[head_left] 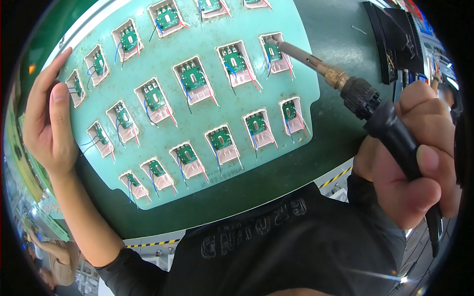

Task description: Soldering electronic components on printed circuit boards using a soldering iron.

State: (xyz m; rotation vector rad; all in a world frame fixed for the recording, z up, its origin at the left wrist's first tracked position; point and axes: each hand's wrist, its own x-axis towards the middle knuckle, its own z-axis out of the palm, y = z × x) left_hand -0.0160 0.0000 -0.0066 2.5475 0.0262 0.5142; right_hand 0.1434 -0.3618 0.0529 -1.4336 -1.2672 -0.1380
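My right hand point(414, 153) is closed round the black handle of a soldering iron point(360, 96). The iron slants up and left, and its tip meets a small green circuit board point(272, 53) in the rightmost housing of the middle row; whether it touches solder is too small to tell. A light green tray point(207, 47) carries rows of white plastic housings, each with a circuit board and thin wires, mostly blue and red. At the tray's left edge rests my left hand point(49, 118), thumb and fingers stretched and apart, beside a housing point(75, 89).
Under the tray lies a dark green work surface point(340, 54). A black open box or stand point(395, 44) is at the far right. Yellow-black striped tape point(153, 243) runs along the near edge. Another person's arm point(54, 250) shows at the lower left.
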